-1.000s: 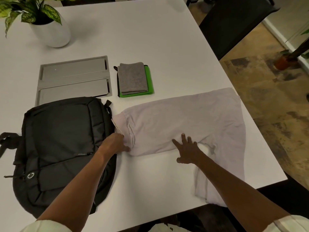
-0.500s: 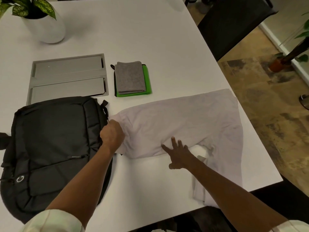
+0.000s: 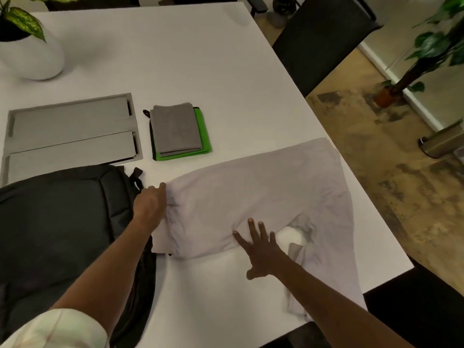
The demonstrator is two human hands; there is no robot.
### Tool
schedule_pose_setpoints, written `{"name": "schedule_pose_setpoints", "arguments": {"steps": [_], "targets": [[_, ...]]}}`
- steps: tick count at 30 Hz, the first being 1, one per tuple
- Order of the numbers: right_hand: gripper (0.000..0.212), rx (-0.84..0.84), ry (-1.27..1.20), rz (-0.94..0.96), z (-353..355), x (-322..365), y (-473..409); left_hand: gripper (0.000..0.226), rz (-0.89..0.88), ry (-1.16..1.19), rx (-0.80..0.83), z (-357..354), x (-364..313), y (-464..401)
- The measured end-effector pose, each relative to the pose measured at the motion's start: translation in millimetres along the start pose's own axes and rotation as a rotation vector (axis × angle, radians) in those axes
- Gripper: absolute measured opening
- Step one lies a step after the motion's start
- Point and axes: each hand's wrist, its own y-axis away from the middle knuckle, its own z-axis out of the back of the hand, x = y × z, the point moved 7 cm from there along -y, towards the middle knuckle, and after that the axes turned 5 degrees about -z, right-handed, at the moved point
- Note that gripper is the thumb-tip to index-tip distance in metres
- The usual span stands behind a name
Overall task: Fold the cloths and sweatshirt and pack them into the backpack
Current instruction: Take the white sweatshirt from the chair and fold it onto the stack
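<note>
Raised slightly, left hand (image 3: 150, 205) pinches sweatshirt (image 3: 263, 197) lying left-right; right hand (image 3: 261, 249) flat, fingers spread.

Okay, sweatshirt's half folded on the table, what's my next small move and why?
Probably fold the left end over: your left hand grips the sweatshirt edge beside the backpack, and your right hand pins its front edge flat.

We see a white table (image 3: 200, 59), a potted plant (image 3: 27, 46), a grey tray (image 3: 70, 131), a dark chair (image 3: 324, 38).
</note>
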Motion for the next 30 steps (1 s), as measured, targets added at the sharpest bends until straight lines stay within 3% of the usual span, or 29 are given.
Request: {"name": "schedule_pose_setpoints", "arguments": {"steps": [9, 12, 14, 16, 18, 21, 27, 30], "targets": [[0.129, 0.037, -0.085, 0.008, -7.9, -3.2, -10.5, 0.022, 0.099, 0.056, -0.23, 16.0, 2.6, -2.9], [0.124, 0.02, -0.081, -0.002, -4.5, -0.4, -9.6, 0.046, -0.123, 0.19, -0.235, -3.2, -32.6, 5.0], [0.117, -0.073, -0.117, 0.003, -2.8, -0.7, -9.0, 0.062, -0.195, 0.28, -0.082, -34.0, -58.8, 22.0], [0.109, -0.162, -0.127, 0.025, -4.5, -2.3, -5.5, 0.082, -0.194, 0.266, 0.021, -61.6, -71.8, 42.5], [0.103, -0.147, -0.115, 0.049, -10.0, -3.0, -0.4, 0.097, -0.178, 0.216, 0.055, -76.3, -72.3, 56.5], [0.086, -0.184, -0.134, 0.036, -5.8, -12.0, 11.3, 0.109, -0.134, 0.223, 0.073, -74.8, -70.5, 55.4], [0.055, -0.407, -0.24, -0.152, -1.8, -65.3, 37.7, 0.091, 0.003, 0.313, 0.234, -55.0, -101.2, 59.7], [0.051, -0.56, -0.34, -0.36, -4.8, -99.9, 61.7, 0.069, -0.12, 0.446, 0.021, -33.2, -143.0, 75.4]]}}
